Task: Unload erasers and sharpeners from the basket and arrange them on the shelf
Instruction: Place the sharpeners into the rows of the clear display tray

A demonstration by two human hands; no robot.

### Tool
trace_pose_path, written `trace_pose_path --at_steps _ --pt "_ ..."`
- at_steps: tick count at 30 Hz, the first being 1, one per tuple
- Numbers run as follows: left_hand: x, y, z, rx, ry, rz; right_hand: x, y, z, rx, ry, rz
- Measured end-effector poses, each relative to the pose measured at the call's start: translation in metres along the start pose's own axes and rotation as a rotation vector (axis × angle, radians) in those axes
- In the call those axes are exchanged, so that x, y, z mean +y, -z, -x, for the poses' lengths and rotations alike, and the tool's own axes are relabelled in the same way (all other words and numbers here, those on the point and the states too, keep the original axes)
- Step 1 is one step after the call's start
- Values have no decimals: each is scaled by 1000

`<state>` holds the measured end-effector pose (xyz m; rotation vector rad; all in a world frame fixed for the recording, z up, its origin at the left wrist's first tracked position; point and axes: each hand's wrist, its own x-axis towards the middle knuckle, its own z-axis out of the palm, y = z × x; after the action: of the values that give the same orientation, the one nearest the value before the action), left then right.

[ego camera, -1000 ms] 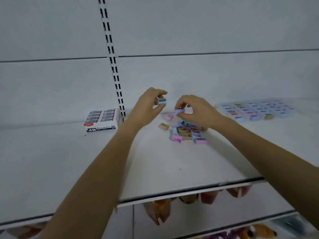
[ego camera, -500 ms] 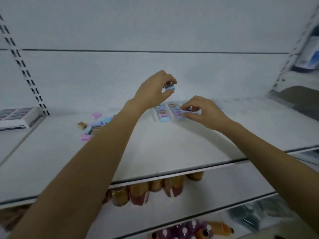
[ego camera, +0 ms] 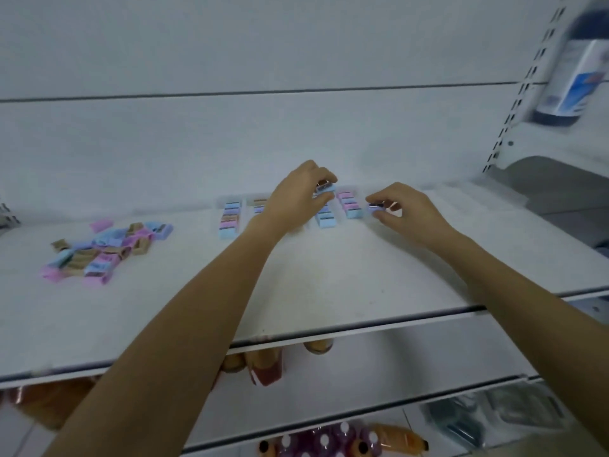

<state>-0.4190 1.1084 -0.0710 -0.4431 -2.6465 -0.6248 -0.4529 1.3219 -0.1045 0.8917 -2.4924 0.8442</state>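
Observation:
Small pastel sharpeners stand in several neat rows (ego camera: 350, 206) at the back of the white shelf (ego camera: 329, 278). My left hand (ego camera: 296, 196) pinches a blue sharpener (ego camera: 325, 187) just above the rows. To the right, my right hand (ego camera: 405, 211) pinches a lilac sharpener (ego camera: 375, 207) low over the shelf, beside the rightmost row. A loose pile of pink, blue and tan sharpeners (ego camera: 102, 252) lies at the left of the shelf. The basket is out of view.
A slotted upright (ego camera: 524, 84) and a bracket rise at the right, with a blurred blue-and-white package (ego camera: 576, 77) beyond. Bottles and packets (ego camera: 267, 367) sit on the lower shelves under the shelf edge.
My view swung right, from the loose pile to the neat rows. Both hands carried their sharpeners over and came down to the rows.

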Motion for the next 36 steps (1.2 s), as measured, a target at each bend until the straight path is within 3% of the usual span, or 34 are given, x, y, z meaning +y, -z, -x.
trace_pose_path --at_steps 7,14,22,31,36 --pt "-7 -31 -7 74 102 32 12 -21 -6 76 66 97" --pt "-13 -40 -8 129 28 -22 12 -25 -6 42 158 74" --pt "-10 -43 -5 140 20 -40 12 -26 -5 65 146 22" --pt "-6 -43 -1 129 53 -51 19 -30 -8 31 185 151" --pt "-7 -37 0 157 80 -17 14 -28 -8 102 151 86"
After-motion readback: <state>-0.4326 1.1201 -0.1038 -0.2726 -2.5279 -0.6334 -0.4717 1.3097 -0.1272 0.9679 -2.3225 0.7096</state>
